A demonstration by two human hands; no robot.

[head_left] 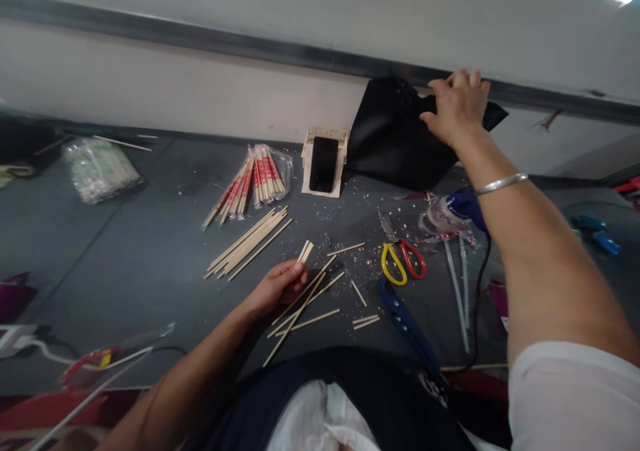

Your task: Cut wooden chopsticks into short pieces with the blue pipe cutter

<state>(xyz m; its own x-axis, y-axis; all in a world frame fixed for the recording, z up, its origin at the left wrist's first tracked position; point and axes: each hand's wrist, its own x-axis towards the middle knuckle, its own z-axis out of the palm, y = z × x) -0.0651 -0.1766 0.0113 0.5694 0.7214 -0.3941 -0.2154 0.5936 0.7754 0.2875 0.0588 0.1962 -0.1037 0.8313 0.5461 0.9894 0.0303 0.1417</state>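
By the left hand, half closed, a small bundle of short sticks is pinched between thumb and fingers above the tabletop. The right hand is laid, fingers partly spread, over the top of a black sheet at the far right; whether it is gripped cannot be told. Loose sticks are strewn crosswise just beside the left hand; parallel sticks are laid to its left. Scissors are placed to the right, and a phone is set farther off.
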